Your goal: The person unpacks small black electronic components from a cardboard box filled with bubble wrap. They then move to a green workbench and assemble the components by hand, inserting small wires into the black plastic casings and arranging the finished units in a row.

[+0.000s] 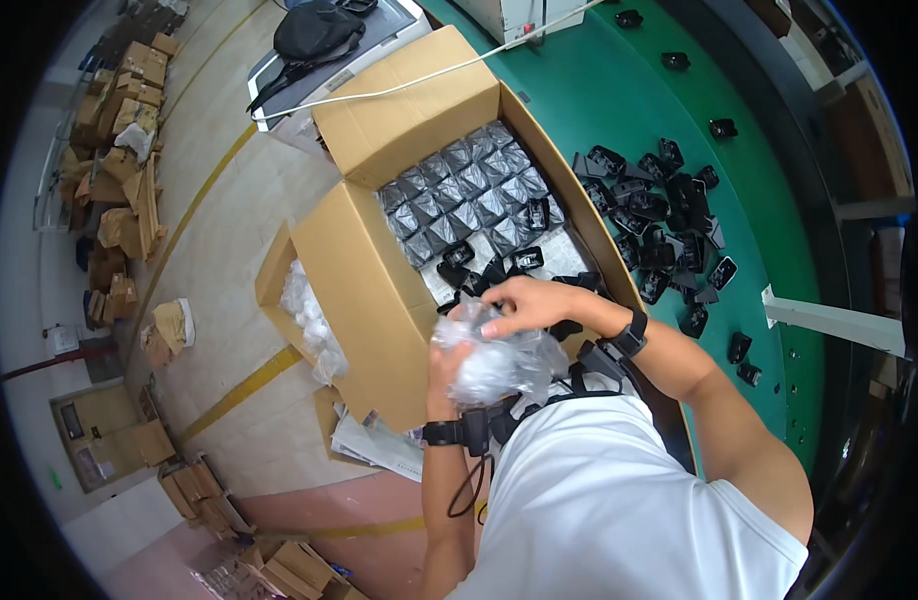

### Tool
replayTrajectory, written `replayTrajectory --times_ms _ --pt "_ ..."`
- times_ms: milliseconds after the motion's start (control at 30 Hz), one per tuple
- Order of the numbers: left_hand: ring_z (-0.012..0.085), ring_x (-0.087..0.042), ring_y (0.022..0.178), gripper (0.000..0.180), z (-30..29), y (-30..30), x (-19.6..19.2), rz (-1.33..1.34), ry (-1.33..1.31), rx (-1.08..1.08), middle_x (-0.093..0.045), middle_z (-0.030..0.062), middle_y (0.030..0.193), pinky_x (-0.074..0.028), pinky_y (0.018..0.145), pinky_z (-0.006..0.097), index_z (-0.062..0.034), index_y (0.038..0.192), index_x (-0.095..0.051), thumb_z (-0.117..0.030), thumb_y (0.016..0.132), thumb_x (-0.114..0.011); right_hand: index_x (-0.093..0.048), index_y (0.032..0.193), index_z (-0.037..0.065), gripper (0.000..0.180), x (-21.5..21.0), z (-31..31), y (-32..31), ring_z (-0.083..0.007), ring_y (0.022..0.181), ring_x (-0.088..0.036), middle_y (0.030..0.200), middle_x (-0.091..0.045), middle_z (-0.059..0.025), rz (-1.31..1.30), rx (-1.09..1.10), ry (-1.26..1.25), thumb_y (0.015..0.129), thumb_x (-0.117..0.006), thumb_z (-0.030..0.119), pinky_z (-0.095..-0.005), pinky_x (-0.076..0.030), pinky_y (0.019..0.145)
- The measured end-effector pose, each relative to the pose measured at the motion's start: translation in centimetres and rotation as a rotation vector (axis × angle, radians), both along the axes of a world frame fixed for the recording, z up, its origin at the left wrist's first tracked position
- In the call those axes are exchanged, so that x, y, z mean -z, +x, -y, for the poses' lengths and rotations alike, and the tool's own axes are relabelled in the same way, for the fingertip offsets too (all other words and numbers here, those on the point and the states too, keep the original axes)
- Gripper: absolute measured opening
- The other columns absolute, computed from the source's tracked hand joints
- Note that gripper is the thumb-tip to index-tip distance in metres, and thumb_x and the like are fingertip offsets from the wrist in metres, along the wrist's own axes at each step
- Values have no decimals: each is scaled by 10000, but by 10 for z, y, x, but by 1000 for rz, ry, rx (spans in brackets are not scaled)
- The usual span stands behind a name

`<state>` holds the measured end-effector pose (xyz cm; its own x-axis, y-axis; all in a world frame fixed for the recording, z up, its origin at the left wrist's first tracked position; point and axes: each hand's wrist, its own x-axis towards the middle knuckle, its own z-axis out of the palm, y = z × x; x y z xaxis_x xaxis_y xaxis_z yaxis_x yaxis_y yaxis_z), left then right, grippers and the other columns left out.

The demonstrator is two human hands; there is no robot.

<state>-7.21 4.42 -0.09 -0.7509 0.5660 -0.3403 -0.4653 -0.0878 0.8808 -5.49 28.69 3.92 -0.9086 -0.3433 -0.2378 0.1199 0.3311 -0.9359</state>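
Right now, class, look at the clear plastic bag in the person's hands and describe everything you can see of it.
The clear plastic bag is thin, crinkled film, glossy with pale highlights, bunched into a loose wad. What it holds, if anything, cannot be made out. It is held up in front of the chest, over the near edge of the open cardboard box. The left hand grips it from below, and the right hand pinches its top with fingers curled. Nothing else touches it.

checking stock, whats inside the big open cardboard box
The cardboard box holds rows of small bagged dark parts, with a few loose black parts near its front. The left hand and right hand with a clear plastic bag hide the near corner; lower layers are covered.
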Motion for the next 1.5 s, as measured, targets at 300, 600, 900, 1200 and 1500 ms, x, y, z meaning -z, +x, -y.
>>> replayTrajectory --times_ms 300,600,900,1200,1500 --pt "135 -607 984 429 -20 -13 -40 -225 -201 105 -613 51 1140 -480 857 269 -4 1216 -576 -28 795 -655 -728 878 55 226 27 -7 -8 -245 574 -607 664 -645 -107 -388 158 272 760 -757 245 -342 -472 564" --pt "122 -604 823 214 -12 -5 -15 -109 -266 0 -645 26 944 -499 750 285 -19 1002 -623 -68 809 -700 -691 992 -5 209 9 6 -10 -130 761 -688 823 -726 -89 -34 89 -261 824 -704 119 -279 -545 721" --pt "134 -592 848 271 4 36 35 -12 -339 52 -619 54 949 -495 754 281 -31 1026 -546 -41 790 -678 -705 1046 60 275 144 -25 -84 -298 1031 -662 1082 -667 -153 -95 223 870 855 -633 244 -413 -531 859" --pt "330 -668 923 333 6 29 29 -204 -704 413 -686 179 1042 -516 845 377 -30 1022 -711 -199 735 -712 -770 864 122 177 194 10 -66 -322 955 -654 971 -693 -141 89 511 835 760 -695 243 -420 -530 834" --pt "354 -673 947 381 2 25 32 -539 -581 238 -688 176 997 -521 843 397 -35 1037 -691 -94 662 -715 -768 851 98 161 69 -9 15 -288 709 -707 765 -727 -114 38 172 423 770 -715 226 -402 -557 680"
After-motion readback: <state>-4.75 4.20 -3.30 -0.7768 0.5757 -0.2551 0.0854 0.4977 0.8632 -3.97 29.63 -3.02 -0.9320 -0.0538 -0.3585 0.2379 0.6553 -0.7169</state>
